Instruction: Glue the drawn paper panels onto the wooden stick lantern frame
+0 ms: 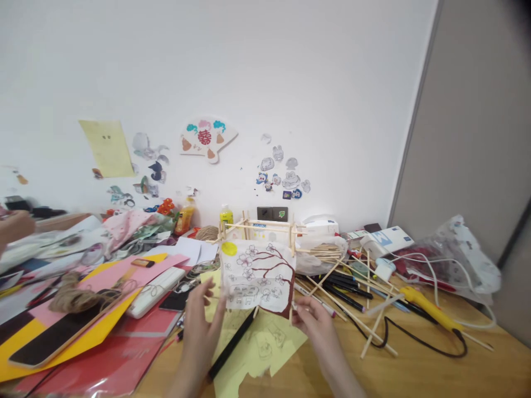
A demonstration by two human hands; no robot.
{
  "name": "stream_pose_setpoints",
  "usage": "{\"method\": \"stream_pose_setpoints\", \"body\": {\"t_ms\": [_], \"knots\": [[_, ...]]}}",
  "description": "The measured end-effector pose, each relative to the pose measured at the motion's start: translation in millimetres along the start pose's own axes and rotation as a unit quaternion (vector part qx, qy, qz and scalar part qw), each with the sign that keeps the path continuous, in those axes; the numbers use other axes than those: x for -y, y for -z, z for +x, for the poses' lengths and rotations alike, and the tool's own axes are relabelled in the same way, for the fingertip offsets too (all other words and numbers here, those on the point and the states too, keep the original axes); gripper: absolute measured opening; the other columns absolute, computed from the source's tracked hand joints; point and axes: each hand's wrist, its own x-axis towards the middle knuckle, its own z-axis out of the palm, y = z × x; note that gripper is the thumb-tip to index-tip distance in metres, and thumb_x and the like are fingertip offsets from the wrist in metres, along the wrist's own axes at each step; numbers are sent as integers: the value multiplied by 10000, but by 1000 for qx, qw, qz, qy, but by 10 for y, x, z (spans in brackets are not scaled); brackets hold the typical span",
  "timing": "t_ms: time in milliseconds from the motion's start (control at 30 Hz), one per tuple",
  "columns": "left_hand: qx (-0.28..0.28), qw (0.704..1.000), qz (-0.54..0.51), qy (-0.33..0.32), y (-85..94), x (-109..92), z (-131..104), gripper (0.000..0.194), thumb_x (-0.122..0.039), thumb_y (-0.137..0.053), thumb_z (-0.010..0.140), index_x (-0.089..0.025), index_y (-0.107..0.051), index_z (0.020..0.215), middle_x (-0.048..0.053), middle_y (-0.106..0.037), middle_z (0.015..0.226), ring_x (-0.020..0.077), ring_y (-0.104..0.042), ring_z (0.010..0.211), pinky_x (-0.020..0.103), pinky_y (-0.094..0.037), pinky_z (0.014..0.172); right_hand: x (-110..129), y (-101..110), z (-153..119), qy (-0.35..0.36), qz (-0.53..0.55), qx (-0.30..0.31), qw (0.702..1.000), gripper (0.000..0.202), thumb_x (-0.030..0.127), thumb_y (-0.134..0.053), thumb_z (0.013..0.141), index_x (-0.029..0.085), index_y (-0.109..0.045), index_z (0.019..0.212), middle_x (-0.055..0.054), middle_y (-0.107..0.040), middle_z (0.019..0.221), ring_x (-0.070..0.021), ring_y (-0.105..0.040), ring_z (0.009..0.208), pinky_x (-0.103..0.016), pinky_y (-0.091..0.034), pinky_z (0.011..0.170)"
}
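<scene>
A small wooden stick frame (257, 225) stands in front of me, with a drawing on white paper (259, 279) across its near side. The drawing has a yellow sun, a brown branch with blossoms and some line figures. My left hand (199, 318) is at the paper's lower left edge, fingers apart, the thumb against the edge. At the lower right corner, the thumb and fingers of my right hand (313, 318) pinch the frame's upright stick. Beneath the paper lie a black pen (233, 344) and a torn yellow sheet (265, 345) with pencil sketches.
A yellow glue gun (429, 309) with a black cord lies right, among loose sticks (375, 331) and markers (344, 293). On the left are coloured papers (136, 337), a phone (53, 337) and twine (74, 293). Another person's hand (16, 226) shows at far left.
</scene>
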Motion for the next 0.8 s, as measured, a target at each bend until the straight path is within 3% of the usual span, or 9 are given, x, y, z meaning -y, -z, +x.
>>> {"method": "stream_pose_setpoints", "body": {"t_ms": [100,200,267,600,800], "knots": [[88,986,-44,138,14,32,204,558,-545,-435,843,-167,-469,1251,143,-595,1116,257,-596,933,367,-509,741,31,-52,-29,7,10,-3,1000,593,535,-824,483,178,-705,941,-17,-657,650,-180,-612,628,-309,-522,637],[193,963,-71,173,21,-42,365,521,-571,-414,833,-197,-505,1184,118,-629,1089,257,-611,943,336,-505,725,17,-81,-43,11,-2,-9,1000,573,581,-818,445,157,-724,819,-58,-688,709,-193,-620,622,-327,-532,624],[212,960,-66,173,9,-97,407,481,-577,-411,832,-202,-518,1112,93,-652,989,249,-619,874,328,-495,703,-15,-83,-42,20,-18,-10,1000,553,610,-802,449,150,-724,745,-79,-701,746,-200,-631,628,-331,-536,627],[34,979,-19,202,-170,-83,354,373,-558,-313,862,-223,-476,883,-5,-534,676,181,-504,603,282,-383,559,-261,-143,-26,93,-92,15,991,599,651,-672,645,151,-733,970,-158,-707,1034,-274,-685,822,-382,-566,729],[-102,973,-47,200,-156,26,283,347,-523,-325,886,-224,-409,732,-37,-404,591,150,-410,558,284,-348,543,-241,-215,-205,189,-162,65,966,466,465,-521,863,202,-610,1238,-112,-618,1250,-239,-585,1145,-344,-470,971]]}}
